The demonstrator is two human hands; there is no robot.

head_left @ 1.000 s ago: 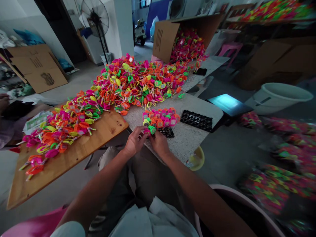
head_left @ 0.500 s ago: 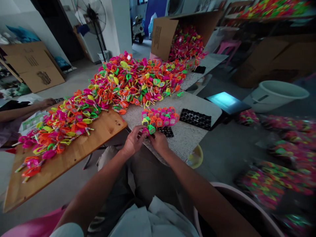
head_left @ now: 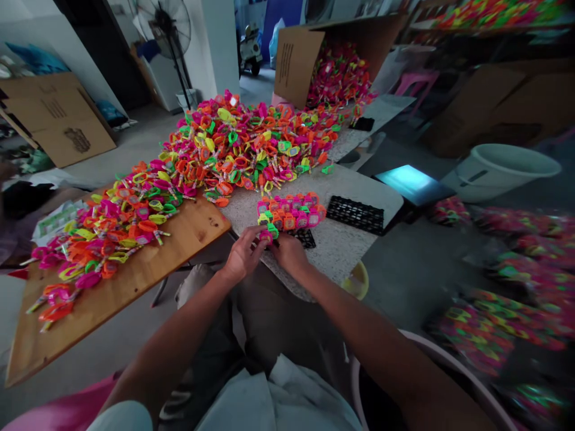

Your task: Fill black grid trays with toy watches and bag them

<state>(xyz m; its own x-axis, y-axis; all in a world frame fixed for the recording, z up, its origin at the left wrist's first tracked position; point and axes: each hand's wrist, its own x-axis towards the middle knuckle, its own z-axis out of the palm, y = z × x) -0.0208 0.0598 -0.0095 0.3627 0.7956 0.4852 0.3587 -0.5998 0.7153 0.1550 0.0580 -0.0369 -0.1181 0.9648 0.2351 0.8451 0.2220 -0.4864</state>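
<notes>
Watch, pink and toy-like, sits between our hands: our left hand pinches it; our right hand's grasp we cannot tell. Probably light, springy plastic, best held by its edges.

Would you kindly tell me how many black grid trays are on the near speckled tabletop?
2 visible: one tray lies right of the clustered toy watches; another tray shows partly at their near edge, by the right hand. More may be hidden.

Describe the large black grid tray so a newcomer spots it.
Find the speckled tabletop. Right of its rows of toy watches lies the black grid tray. Unlike the partly covered grid near the right hand, it lies fully in view.
</notes>
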